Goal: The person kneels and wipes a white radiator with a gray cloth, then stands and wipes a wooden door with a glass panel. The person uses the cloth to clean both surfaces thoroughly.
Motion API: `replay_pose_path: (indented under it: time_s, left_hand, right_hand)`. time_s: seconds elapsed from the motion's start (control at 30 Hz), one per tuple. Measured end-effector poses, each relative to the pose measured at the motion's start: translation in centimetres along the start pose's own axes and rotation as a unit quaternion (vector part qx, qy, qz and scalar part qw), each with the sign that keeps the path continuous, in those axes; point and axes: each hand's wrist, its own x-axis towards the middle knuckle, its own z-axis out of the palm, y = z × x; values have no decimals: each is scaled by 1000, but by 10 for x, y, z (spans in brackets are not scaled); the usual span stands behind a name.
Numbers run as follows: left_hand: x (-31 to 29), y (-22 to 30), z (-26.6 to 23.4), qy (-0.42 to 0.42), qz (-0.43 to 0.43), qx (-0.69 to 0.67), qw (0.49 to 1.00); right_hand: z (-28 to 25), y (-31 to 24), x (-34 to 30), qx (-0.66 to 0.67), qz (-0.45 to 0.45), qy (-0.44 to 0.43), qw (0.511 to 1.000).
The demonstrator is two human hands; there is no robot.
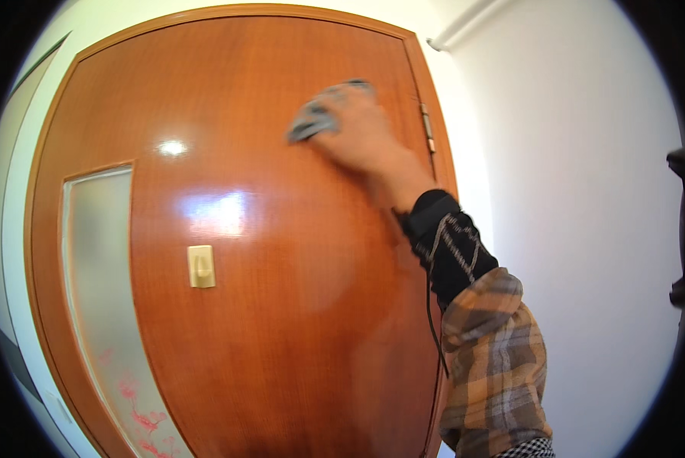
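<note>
My right hand [361,133] is raised high against a glossy reddish-brown wooden door [281,328]. Its fingers are closed over a bunched grey cloth [312,124], which is pressed to the upper right part of the door's face. Motion blurs the hand and the cloth a little. The right forearm reaches up from the lower right in a plaid sleeve with a black knitted cuff, and a thin dark cord hangs beside it. My left hand is out of the picture.
A cream hook [201,267] is fixed mid-door. Left of it runs a frosted glass panel [102,252] with pink flower patterns. A metal hinge [428,126] sits on the right edge. A white wall [571,191] stands at right, with a pipe [468,23] above.
</note>
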Motion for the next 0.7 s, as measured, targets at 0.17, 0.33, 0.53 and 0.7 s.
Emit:
replay_pose_path:
  time_s: [0.17,0.33,0.53,0.7]
  left_hand:
    - [2,1,0,8,1,-30,1000]
    - [0,10,8,26,-73,-97,992]
    - [-1,11,6,26,-81,-104,991]
    - [-1,7,6,10,-75,-91,993]
  right_hand:
    - [-11,-34,-61,-38,-111,8,993]
    - [-39,9,-110,-111,79,43,990]
    - [-50,-91,-227,41,-32,-108,993]
    - [-80,-53,-239,-52,79,-32,995]
